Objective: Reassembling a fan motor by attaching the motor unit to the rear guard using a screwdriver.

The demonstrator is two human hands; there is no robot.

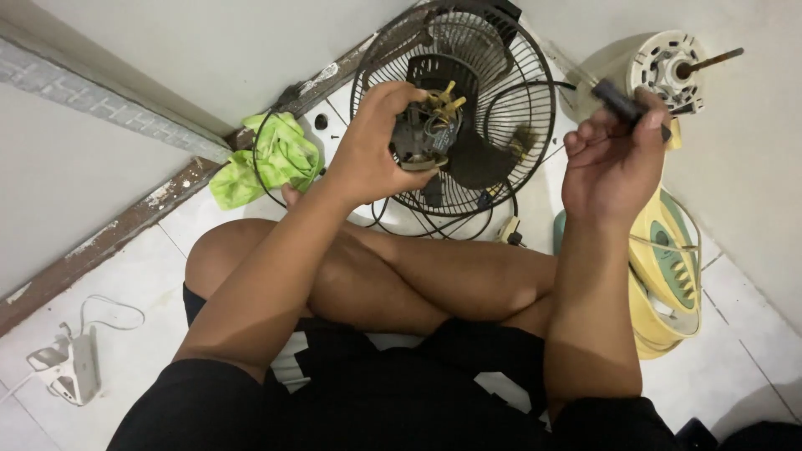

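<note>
A: What has each hand got?

B: The left hand [372, 146] is clenched around a small dark electrical part with yellow wire ends and metal tabs [428, 129], held up in front of the round black wire fan grille [455, 108]. The right hand [610, 163] is closed on a dark-handled tool with a thin metal shaft [622, 102], most likely a screwdriver, though its tip can't be made out.

A: How would you go about it well?

B: I'd judge the part needs a steady hold, with the thumb kept off the yellow wire ends so they don't bend. The tool should come in square to whatever it meets, slowly.

A: Where does the part sit in the grip?

B: At the left hand's 3 o'clock side, sticking out past the fingers toward the grille's hub. The right hand is well apart, at about 3 o'clock from the part.

A: Anything else around?

B: A white fan motor with a bare shaft [668, 67] at 1 o'clock from the right hand, a crumpled green cloth [267, 159] at 9 o'clock from the left.
</note>
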